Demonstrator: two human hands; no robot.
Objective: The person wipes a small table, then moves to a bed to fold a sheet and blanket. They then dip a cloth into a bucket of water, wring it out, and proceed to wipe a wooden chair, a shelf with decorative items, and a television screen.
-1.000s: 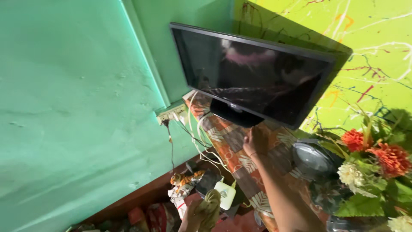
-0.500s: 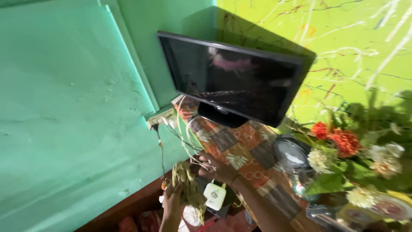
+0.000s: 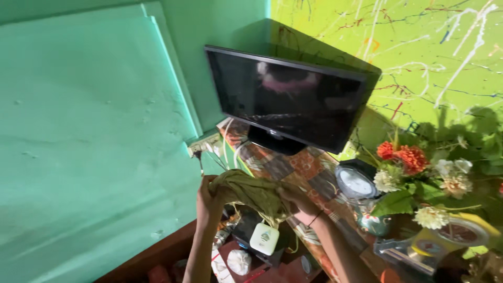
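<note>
Left hand (image 3: 207,202) grips left end of olive-green cloth (image 3: 251,191), fingers closed around fabric. Right hand (image 3: 296,202) clutches cloth's right end, fingers curled into folds. Cloth stretched between both hands, sagging, held just off front-left edge of patterned tablecloth (image 3: 293,162). Black television (image 3: 288,99) stands at tablecloth's back edge. Round clock (image 3: 356,183) and flower bunch (image 3: 419,167) sit toward right edge. White adapter box (image 3: 263,238) lies below cloth, off tablecloth's edge.
</note>
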